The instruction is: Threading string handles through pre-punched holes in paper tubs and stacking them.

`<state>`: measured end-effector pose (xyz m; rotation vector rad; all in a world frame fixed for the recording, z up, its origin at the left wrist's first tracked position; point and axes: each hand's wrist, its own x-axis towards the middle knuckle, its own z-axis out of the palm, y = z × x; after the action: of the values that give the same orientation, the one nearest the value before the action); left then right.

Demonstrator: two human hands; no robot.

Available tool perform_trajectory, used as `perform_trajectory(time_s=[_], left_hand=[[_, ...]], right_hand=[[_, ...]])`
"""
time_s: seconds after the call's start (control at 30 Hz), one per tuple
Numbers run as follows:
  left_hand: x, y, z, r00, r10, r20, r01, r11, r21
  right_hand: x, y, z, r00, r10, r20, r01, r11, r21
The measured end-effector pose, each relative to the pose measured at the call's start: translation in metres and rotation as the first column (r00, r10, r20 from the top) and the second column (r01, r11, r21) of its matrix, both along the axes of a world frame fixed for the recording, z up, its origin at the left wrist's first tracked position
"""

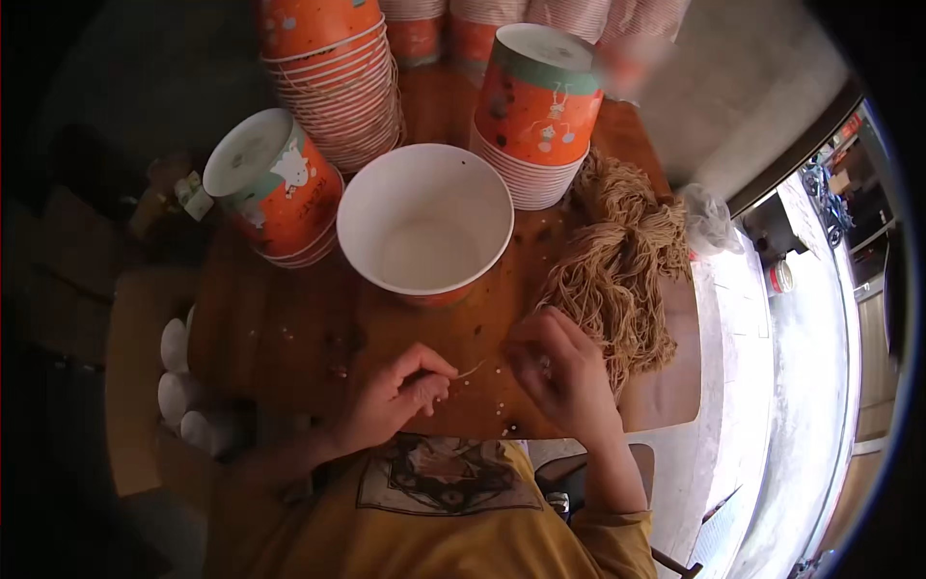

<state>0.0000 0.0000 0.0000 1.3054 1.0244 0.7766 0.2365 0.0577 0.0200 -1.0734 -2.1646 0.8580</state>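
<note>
Near the front of the wooden table, my left hand [400, 394] is closed, pinching the end of a thin pale string [471, 370] between thumb and forefinger. My right hand [564, 372] hovers to its right with fingers curled in; what they hold, if anything, is hidden. Just beyond that hand lies a loose bundle of brown string [622, 275], its strands tangled and trailing toward the front. A large paper bucket [424, 179], white inside and orange outside, stands upright with its mouth up, beyond both hands and apart from them.
Upside-down orange paper buckets are stacked at left [275, 183], in a tall pile behind [333, 96], and at right [538, 111]. More stacks line the back. The wooden table [289, 338] has small white specks. White rounded objects [176, 396] sit at far left, a clear plastic bag [709, 220] at right.
</note>
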Motion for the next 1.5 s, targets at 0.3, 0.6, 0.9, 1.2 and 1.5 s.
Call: perform_trajectory(time_s=[0.3, 0.6, 0.9, 1.2, 1.5], left_hand=[[-0.010, 0.003, 0.018, 0.979, 0.174, -0.110, -0.129, 0.935, 0.330], [-0.029, 0.052, 0.053, 0.734, 0.437, -0.521, 0.251, 0.538, 0.805], [-0.065, 0.084, 0.064, 0.556, 0.269, -0.787, 0.542, 0.601, 0.588], [-0.054, 0.089, 0.090, 0.777, 0.076, -0.624, 0.298, 0.830, 0.472], [-0.049, 0.094, 0.092, 0.978, -0.058, -0.200, 0.084, 0.988, 0.127]], right_hand=[[-0.043, -0.010, -0.015, 0.931, 0.150, -0.334, -0.168, 0.985, -0.026], [-0.038, -0.016, -0.022, 0.898, -0.145, -0.416, -0.046, 0.908, -0.416], [-0.029, -0.013, -0.035, 0.816, -0.282, -0.504, -0.002, 0.871, -0.491], [-0.041, -0.004, -0.024, 0.749, -0.328, -0.575, 0.072, 0.904, -0.422], [-0.056, 0.016, -0.008, 0.853, -0.118, -0.508, 0.160, 0.986, 0.039]])
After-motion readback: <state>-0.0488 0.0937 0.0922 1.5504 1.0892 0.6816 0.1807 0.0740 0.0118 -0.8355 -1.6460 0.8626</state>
